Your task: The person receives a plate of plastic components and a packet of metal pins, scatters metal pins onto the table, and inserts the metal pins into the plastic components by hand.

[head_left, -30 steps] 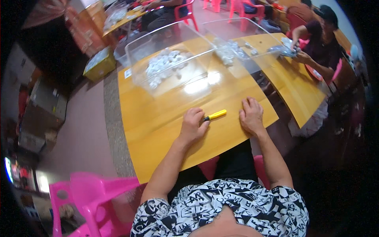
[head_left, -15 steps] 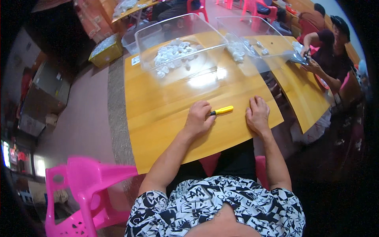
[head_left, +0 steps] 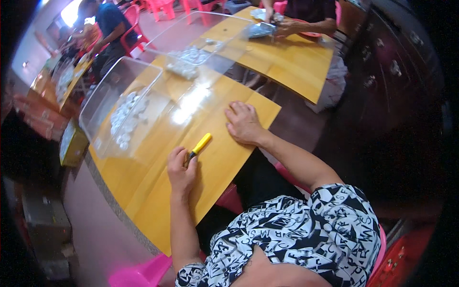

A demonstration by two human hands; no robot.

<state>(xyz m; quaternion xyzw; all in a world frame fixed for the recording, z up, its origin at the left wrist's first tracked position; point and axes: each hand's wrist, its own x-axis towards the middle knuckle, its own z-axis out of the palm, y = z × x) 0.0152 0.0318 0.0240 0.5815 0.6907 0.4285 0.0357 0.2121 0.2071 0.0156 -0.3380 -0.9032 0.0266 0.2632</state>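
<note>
Where the hands rest on the yellow wooden bench (head_left: 143, 201), I see a slim tool with a yellow handle and black end (head_left: 202, 143) lying between them, closer to the left hand (head_left: 180, 167). Its black end runs into that hand, between curled fingers and thumb; the fingers close loosely around it, though I cannot tell how firmly. Its long axis slants away from the body and to the right, so the yellow end points forward, into bare bench.

To the right and a little farther off, the right hand (head_left: 245, 123) rests near the bench edge, palm down, fingers slightly parted and bent, holding nothing that I can see. A gap separates it from the tool, and nothing stands between the two.

Beyond the left hand, I make out a clear plastic tub (head_left: 143, 64) with small white pieces (head_left: 125, 119) visible through its walls. Another clear tub (head_left: 224, 14) stands farther away. At the second bench (head_left: 296, 76), a co-worker's hands (head_left: 287, 27) hold a shiny bluish packet (head_left: 259, 31).
</note>
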